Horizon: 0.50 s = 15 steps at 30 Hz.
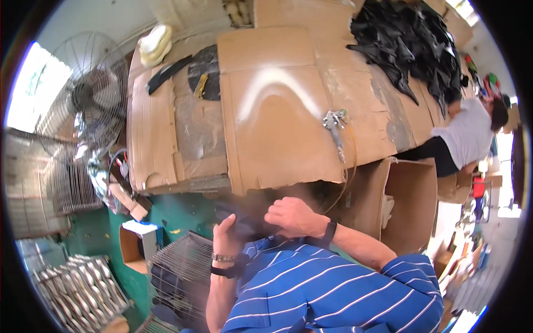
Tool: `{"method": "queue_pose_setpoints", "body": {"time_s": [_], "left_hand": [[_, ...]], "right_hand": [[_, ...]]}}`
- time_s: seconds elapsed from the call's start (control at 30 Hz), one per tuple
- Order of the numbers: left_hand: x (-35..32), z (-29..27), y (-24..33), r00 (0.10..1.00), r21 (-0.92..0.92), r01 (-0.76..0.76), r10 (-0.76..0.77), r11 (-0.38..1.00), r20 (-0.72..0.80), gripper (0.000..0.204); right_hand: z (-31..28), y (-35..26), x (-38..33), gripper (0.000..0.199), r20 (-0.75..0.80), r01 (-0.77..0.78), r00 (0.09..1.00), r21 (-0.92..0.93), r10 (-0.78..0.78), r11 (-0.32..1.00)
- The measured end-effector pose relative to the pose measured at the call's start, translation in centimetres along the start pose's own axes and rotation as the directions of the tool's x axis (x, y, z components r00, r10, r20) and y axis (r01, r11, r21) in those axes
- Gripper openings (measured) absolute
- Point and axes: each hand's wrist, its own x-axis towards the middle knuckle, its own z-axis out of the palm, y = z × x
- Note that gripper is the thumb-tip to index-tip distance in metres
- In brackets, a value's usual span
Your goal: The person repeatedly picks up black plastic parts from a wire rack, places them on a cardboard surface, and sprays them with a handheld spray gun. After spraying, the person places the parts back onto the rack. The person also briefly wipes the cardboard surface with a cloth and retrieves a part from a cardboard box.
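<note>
Close to my body, below the near table edge, a dark, soft-looking flat piece [244, 219] is between my hands; it is blurred and I cannot tell its exact kind. My left hand [225, 237] grips its left side, thumb raised along the edge. At its right side, my right hand [294, 216] is closed, fingers curled in against the piece, fingertips hidden. Beyond them, a spray gun [335, 120] with a thin hose lies on a cardboard sheet [277, 144] covering the table. A pale, curved overspray mark shows on that cardboard.
A heap of black, floppy pieces [408, 47] covers the table's far right, beside a person in a white shirt [466, 133]. An open cardboard box [408, 202] stands at my right. Left are a large fan [83, 94] and a wire rack [183, 261] with dark items.
</note>
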Motion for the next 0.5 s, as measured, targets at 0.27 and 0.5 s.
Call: {"method": "queue_pose_setpoints", "body": {"time_s": [0.27,0.5], "left_hand": [[3.3,13.8,2.5,0.890,0.087,-0.424,0.397,0.901,0.225,0.037],[6.6,17.6,2.6,0.872,0.111,-0.465,0.432,0.879,0.230,0.039]], "right_hand": [[-0.7,1.6,-1.9,0.048,-0.769,-0.695,0.269,0.263,0.580,0.670],[1.0,5.9,-2.8,0.051,0.081,0.465,0.520,0.808,0.850,-0.362]]}}
